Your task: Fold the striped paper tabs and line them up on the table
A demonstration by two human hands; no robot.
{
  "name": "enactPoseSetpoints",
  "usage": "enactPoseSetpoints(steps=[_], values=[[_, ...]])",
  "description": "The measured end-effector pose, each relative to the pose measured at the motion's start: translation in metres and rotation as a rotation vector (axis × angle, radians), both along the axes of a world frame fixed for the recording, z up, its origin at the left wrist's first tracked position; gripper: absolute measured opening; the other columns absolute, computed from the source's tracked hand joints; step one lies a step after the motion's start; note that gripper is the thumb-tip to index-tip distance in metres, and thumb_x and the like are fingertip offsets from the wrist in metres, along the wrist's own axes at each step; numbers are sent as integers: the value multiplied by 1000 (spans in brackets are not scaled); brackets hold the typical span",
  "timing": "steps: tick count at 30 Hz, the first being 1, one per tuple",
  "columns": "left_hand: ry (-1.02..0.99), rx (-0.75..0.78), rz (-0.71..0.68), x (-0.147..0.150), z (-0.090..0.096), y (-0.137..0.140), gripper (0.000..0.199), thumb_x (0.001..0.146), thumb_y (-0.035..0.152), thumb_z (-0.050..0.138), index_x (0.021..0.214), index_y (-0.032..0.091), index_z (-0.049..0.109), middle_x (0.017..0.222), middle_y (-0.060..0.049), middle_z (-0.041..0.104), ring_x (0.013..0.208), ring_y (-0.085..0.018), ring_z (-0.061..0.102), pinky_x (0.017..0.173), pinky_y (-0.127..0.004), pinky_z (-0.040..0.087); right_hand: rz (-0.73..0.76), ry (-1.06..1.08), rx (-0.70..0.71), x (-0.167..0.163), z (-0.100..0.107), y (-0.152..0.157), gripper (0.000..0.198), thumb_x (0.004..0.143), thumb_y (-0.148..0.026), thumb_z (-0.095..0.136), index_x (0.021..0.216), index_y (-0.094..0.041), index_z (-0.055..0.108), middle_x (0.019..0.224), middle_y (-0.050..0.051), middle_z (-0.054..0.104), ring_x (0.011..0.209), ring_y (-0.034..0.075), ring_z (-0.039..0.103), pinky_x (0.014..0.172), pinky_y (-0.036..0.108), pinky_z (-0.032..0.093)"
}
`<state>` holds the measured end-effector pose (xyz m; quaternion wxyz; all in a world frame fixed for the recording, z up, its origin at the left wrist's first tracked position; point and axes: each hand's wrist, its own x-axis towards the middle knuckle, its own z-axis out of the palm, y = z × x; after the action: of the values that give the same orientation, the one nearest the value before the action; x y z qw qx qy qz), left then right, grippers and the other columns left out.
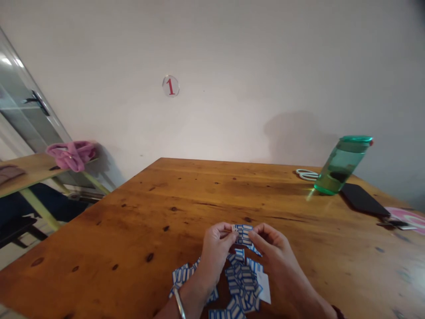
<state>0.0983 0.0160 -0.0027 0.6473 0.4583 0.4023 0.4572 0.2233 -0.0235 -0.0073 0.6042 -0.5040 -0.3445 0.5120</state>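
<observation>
A small blue-and-white patterned card (245, 234) is held up above the table. My left hand (217, 246) pinches its left edge between thumb and fingers. From the other side, the thumb and fingers of my right hand (270, 243) grip the right edge. Below and between the hands lies a loose pile of similar cards (242, 281), overlapping at many angles. One plain white piece (264, 287) sticks out on the pile's right side. More patterned cards (182, 275) lie to the left, partly hidden behind my left wrist.
On the wooden table (186, 190), a green bottle (343, 166) stands at the back right beside a white cable (306, 174). A dark flat phone-like object (364, 199) and a pink-and-white disc (407, 218) lie farther right. A second table (29, 170) holds pink cloth (72, 155).
</observation>
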Motion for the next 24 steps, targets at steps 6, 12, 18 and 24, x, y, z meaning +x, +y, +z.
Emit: enactPoseSetpoints(steps=[6,12,18,24], values=[[-33,-3,-32,1,3,-2,21,55,33,73,57,15,62,53,-2,63,48,-13,56,46,-21,40,-42,-124,26,0,0,1,33,60,-43,72,61,-18,51,59,-2,53,58,14,52,57,28,45],[-9,-11,-52,0,1,-3,22,56,34,73,60,14,63,56,-3,65,49,-14,58,47,-24,43,-53,-184,41,0,-3,0,31,62,-43,70,61,-18,52,59,-1,54,58,15,53,55,28,45],[21,-7,-54,0,4,-5,22,58,33,71,62,14,63,58,-3,65,51,-14,58,47,-22,41,-36,-172,35,2,-5,2,34,61,-45,71,60,-18,51,58,-2,52,57,14,52,56,29,46],[0,-26,-64,1,5,-5,19,57,31,72,62,14,63,58,-3,65,51,-14,59,48,-23,43,-6,-115,26,3,-5,3,37,57,-47,73,59,-18,50,57,-3,50,54,13,49,54,29,47]])
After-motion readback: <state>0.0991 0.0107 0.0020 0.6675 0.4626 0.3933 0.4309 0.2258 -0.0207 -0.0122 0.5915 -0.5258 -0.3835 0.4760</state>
